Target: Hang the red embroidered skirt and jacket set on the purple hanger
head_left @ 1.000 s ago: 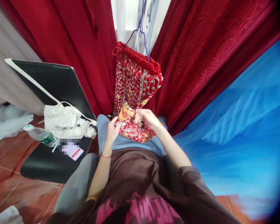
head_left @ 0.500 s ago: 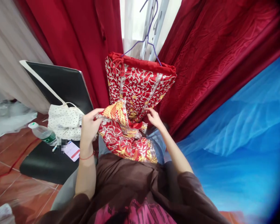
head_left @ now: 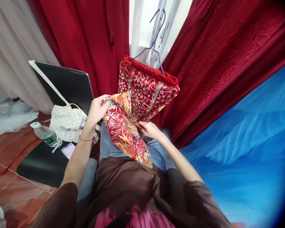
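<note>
The person's left hand (head_left: 99,110) pinches an edge of a red cloth garment embroidered in silver and gold (head_left: 146,85); the right hand (head_left: 149,129), lower and to the right, pinches the same cloth between its fingers; the garment drapes below the fingers onto the lap (head_left: 105,145), its upper part hanging above them from a purple wire hanger (head_left: 154,46); left of the left fingers I see a white dotted cloth bag (head_left: 65,122) on a black chair (head_left: 40,167).

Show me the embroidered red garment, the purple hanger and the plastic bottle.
Embroidered red garment (head_left: 142,95): head view, on its hanging panel.
Purple hanger (head_left: 154,45): head view, where hook meets arms.
Plastic bottle (head_left: 49,138): head view, on the green label.
</note>
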### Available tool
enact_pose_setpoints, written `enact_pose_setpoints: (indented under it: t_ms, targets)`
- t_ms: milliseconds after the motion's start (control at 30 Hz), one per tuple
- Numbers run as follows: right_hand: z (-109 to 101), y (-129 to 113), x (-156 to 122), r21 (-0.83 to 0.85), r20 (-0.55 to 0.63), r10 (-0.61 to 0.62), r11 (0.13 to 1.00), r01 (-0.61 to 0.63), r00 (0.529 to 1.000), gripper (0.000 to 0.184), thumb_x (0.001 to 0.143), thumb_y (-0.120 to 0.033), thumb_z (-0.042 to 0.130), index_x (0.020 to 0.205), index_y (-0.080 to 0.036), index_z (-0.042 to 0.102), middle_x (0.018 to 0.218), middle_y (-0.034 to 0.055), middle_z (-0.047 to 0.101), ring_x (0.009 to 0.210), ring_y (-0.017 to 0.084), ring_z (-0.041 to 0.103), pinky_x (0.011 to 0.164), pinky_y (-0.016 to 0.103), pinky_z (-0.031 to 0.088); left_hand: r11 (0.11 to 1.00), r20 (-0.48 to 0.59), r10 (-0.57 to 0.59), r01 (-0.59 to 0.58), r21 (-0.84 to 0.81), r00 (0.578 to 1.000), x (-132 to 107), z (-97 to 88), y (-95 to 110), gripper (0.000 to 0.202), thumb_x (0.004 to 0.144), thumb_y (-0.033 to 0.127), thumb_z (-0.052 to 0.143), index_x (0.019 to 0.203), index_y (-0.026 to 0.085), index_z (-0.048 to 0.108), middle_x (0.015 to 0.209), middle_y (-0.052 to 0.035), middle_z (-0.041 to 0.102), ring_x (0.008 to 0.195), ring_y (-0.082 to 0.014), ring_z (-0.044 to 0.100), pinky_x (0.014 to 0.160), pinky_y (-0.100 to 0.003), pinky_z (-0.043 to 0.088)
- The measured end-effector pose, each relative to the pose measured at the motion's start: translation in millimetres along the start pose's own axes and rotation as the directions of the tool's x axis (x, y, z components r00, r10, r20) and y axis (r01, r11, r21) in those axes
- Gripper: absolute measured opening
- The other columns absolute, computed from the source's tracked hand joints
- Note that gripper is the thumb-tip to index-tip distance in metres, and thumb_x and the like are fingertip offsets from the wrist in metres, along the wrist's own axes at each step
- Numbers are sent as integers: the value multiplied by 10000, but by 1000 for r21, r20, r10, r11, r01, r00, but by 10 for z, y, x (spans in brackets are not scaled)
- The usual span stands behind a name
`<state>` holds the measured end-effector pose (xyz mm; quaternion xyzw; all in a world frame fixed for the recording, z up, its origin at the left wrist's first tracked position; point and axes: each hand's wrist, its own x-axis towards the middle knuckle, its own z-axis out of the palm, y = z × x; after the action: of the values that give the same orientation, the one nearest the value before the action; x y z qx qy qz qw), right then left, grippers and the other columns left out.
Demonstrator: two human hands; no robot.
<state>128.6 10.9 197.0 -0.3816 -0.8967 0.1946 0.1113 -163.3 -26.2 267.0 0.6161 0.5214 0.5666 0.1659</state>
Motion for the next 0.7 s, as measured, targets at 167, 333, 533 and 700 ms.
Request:
enact_pose_setpoints:
  t_ms: [167, 333, 533, 700]
  targets:
    - [58, -292, 131, -378, -66, 72, 921, -92, 995, 275, 882, -90, 490, 968, -183, 733, 1011, 121, 744, 975, 249, 679, 882, 352, 428, 997, 13, -27, 28, -72, 1000, -7, -129, -79, 226, 837, 305, 640, 948, 163, 778, 930, -50, 770, 877, -204, 693, 779, -252, 520]
    - [-245, -510, 328, -428, -280, -122, 904, -10, 952, 285, 884, -131, 500, 808, -226, 757, 1112, 93, 689, 1032, 235, 604, 776, 322, 402, 965, -100, -135, 108, -239, 986, 68, -277, -321, 194, 809, 308, 665, 909, 165, 750, 875, -39, 753, 793, -175, 678, 729, -236, 519]
    - [-934, -707, 588, -407, -416, -186, 913, 1, 890, 270, 823, -106, 452, 727, -215, 679, 741, 30, 622, 697, 163, 527, 579, 295, 230, 888, -275, -266, 123, -444, 924, 182, -460, -581, 287, 790, 394, 722, 988, 187, 703, 900, -24, 726, 840, -162, 693, 792, -235, 557]
    - [-1075, -705, 713, -351, -257, -139, 936, 41, 956, 242, 837, -149, 396, 739, -210, 608, 627, 12, 549, 597, 158, 448, 618, 292, 255, 869, -316, -251, 70, -489, 915, 138, -503, -502, 211, 807, 342, 720, 968, 205, 720, 958, -23, 738, 890, -155, 694, 825, -225, 567]
